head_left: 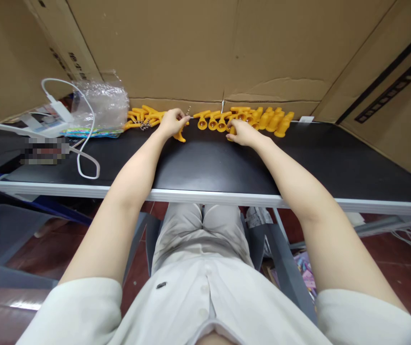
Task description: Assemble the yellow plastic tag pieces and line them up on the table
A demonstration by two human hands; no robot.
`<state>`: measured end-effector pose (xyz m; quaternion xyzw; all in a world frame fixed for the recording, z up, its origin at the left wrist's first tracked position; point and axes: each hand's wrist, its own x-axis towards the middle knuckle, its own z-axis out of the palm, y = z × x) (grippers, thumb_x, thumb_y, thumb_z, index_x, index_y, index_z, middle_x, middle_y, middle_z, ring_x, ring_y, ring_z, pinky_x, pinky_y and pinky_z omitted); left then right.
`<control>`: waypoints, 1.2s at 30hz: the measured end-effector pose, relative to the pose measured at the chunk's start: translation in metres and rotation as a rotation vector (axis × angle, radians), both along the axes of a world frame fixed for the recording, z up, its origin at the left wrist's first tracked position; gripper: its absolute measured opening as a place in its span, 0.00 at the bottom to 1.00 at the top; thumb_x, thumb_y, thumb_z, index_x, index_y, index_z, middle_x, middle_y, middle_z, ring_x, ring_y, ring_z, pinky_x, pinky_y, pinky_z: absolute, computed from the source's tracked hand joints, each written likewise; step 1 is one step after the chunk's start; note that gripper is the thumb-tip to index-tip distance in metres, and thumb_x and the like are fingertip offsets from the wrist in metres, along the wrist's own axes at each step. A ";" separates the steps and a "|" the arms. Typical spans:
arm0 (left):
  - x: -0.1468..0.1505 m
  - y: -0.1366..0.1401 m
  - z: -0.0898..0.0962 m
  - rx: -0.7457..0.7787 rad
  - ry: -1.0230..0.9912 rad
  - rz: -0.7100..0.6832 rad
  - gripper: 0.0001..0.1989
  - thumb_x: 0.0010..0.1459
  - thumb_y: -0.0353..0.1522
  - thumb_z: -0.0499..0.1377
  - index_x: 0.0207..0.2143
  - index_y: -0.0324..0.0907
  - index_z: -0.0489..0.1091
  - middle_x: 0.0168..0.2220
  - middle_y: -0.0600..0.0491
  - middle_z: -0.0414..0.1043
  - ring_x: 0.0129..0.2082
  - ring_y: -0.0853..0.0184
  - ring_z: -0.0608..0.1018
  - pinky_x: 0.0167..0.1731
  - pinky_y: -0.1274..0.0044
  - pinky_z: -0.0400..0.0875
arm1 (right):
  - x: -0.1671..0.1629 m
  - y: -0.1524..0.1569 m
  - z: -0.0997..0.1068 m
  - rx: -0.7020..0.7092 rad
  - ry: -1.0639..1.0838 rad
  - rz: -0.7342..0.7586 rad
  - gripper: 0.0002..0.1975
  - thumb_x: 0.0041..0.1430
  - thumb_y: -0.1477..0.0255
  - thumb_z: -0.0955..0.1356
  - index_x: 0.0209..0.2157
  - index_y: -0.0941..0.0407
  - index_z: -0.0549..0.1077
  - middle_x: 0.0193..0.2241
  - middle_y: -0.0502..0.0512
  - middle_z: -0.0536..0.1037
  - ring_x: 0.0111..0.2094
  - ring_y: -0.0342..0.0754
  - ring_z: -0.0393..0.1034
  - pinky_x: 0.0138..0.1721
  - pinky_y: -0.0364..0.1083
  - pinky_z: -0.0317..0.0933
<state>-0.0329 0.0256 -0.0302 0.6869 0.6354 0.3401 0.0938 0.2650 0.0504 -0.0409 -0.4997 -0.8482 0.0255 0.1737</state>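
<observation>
My left hand is closed at the back of the black table, around a yellow plastic piece with a curved lower end. A short ball chain sticks up beside its fingertips. To its left lies a pile of similar yellow pieces with small metal chains. My right hand pinches another yellow piece, partly hidden by the fingers. Just behind it, several yellow pieces with round cupped ends lie in a row. More yellow pieces stand bunched to the right.
Clear plastic bags lie at the back left over colourful flat packets. A white cable loops across the table's left side near a white plug. Cardboard walls close off the back and sides. A metal edge runs along the front.
</observation>
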 end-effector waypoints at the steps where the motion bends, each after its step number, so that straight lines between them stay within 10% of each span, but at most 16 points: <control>1: 0.002 -0.002 -0.001 -0.034 0.031 -0.022 0.09 0.72 0.35 0.60 0.40 0.40 0.77 0.42 0.43 0.85 0.42 0.60 0.86 0.53 0.71 0.78 | 0.000 0.001 -0.001 -0.003 0.009 -0.009 0.21 0.65 0.78 0.73 0.59 0.62 0.76 0.59 0.73 0.81 0.62 0.69 0.79 0.68 0.65 0.70; 11: 0.013 -0.003 -0.004 -0.120 0.321 -0.149 0.12 0.69 0.39 0.62 0.39 0.41 0.82 0.44 0.43 0.85 0.50 0.53 0.85 0.57 0.69 0.76 | 0.000 0.009 -0.009 -0.088 0.141 -0.176 0.24 0.58 0.69 0.79 0.55 0.58 0.75 0.51 0.65 0.82 0.54 0.67 0.81 0.62 0.65 0.75; 20: 0.012 -0.014 0.017 -0.191 0.584 0.019 0.22 0.57 0.43 0.73 0.51 0.41 0.84 0.49 0.39 0.86 0.54 0.40 0.86 0.59 0.58 0.80 | 0.003 0.013 -0.014 0.022 0.060 -0.066 0.21 0.61 0.71 0.75 0.55 0.58 0.73 0.54 0.71 0.82 0.57 0.70 0.79 0.64 0.68 0.73; 26: 0.007 -0.004 0.008 -0.359 0.468 -0.166 0.04 0.56 0.36 0.68 0.32 0.46 0.81 0.27 0.48 0.80 0.38 0.48 0.87 0.44 0.64 0.83 | 0.006 0.014 -0.009 0.081 0.024 -0.019 0.19 0.59 0.75 0.74 0.52 0.57 0.76 0.55 0.69 0.81 0.58 0.69 0.77 0.66 0.66 0.71; 36: 0.014 0.003 -0.001 -0.014 0.425 -0.199 0.11 0.63 0.30 0.64 0.47 0.43 0.81 0.56 0.41 0.80 0.57 0.50 0.83 0.62 0.66 0.76 | 0.004 0.006 0.000 0.168 0.022 0.058 0.20 0.62 0.72 0.71 0.55 0.59 0.82 0.58 0.70 0.80 0.62 0.71 0.74 0.67 0.65 0.68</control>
